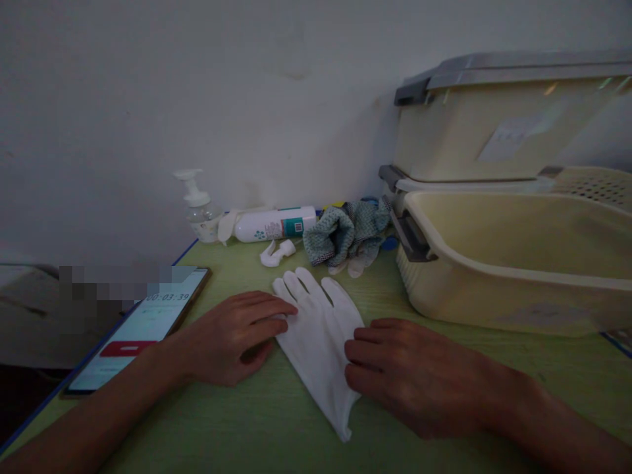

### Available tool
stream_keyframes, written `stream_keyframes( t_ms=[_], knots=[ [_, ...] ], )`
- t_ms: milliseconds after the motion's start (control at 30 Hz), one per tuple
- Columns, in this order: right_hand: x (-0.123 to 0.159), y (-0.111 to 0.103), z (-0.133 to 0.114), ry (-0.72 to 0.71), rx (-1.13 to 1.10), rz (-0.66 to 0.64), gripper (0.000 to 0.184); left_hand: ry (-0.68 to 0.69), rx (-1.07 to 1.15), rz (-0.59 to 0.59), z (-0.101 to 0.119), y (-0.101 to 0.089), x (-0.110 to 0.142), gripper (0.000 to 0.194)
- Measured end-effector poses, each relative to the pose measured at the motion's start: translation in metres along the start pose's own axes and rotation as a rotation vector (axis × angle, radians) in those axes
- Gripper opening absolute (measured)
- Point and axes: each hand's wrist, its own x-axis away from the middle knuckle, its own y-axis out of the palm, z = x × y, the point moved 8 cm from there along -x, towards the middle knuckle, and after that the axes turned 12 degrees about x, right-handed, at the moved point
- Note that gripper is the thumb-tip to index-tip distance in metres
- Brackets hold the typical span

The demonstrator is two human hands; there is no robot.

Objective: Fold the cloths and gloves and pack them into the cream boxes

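Note:
A white fabric glove (318, 336) lies on the green table, its fingers pointing away from me and its cuff toward me. My left hand (239, 339) rests at the glove's left edge, fingers stretched loosely over the cloth and thumb apart below them. On the opposite side, my right hand (415, 375) has its fingers curled on the glove's right edge; its thumb is hidden. Just beyond the glove fingers sits a white spray nozzle (277, 253).
A phone (143, 322) showing a timer lies at the left. Along the wall stand a pump bottle (201, 214), a lying white bottle (276, 224) and a crumpled grey-green cloth (340, 230). A cream basket (494, 289) and a lidded box (484, 131) occupy the right.

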Motion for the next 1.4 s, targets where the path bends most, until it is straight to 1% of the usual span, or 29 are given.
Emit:
stream_keyframes(
  t_ms=[133,333,500,600,700,833,933,1000,1100,1233,1300,1333,1400],
  knots=[
    [0.000,-0.003,-0.001,-0.005,0.016,0.037,0.007,0.047,-0.059,0.025,0.002,-0.001,0.000,0.016],
    [0.000,-0.009,0.001,0.007,0.034,0.098,0.013,0.032,-0.064,-0.004,0.001,-0.001,-0.003,0.016],
    [0.000,-0.016,0.001,0.016,0.060,0.187,0.018,0.091,-0.117,0.035,0.007,-0.003,-0.005,0.022],
    [0.001,-0.019,0.001,0.019,0.061,0.212,0.020,0.096,-0.136,0.094,0.009,-0.008,-0.004,0.023],
    [0.002,-0.018,0.003,0.018,0.043,0.178,0.017,0.074,-0.147,0.124,0.008,-0.011,-0.003,0.022],
    [0.000,-0.007,0.005,0.013,-0.036,0.040,0.011,0.087,-0.136,0.071,0.008,-0.004,-0.006,0.031],
    [-0.001,0.000,0.003,0.001,-0.084,-0.033,0.010,0.085,-0.143,0.029,0.007,0.001,-0.007,0.035],
    [-0.002,0.004,0.003,0.004,-0.123,-0.066,0.009,0.069,-0.145,0.002,0.005,0.003,-0.007,0.033],
    [-0.002,0.008,0.003,0.024,-0.192,-0.106,0.013,0.009,-0.131,-0.029,0.000,0.006,-0.006,0.026],
    [-0.002,0.011,0.004,0.049,-0.221,-0.123,0.015,-0.063,-0.132,-0.049,-0.006,0.009,-0.005,0.021],
    [-0.002,0.011,0.003,0.047,-0.225,-0.123,0.015,-0.074,-0.132,-0.027,-0.005,0.008,-0.005,0.019],
    [-0.002,0.010,0.003,0.043,-0.224,-0.118,0.015,-0.061,-0.120,0.004,-0.001,0.006,-0.005,0.018],
    [-0.004,0.008,0.000,0.018,-0.212,-0.086,0.012,0.009,-0.055,0.083,0.013,0.001,-0.005,0.020]
  ],
)
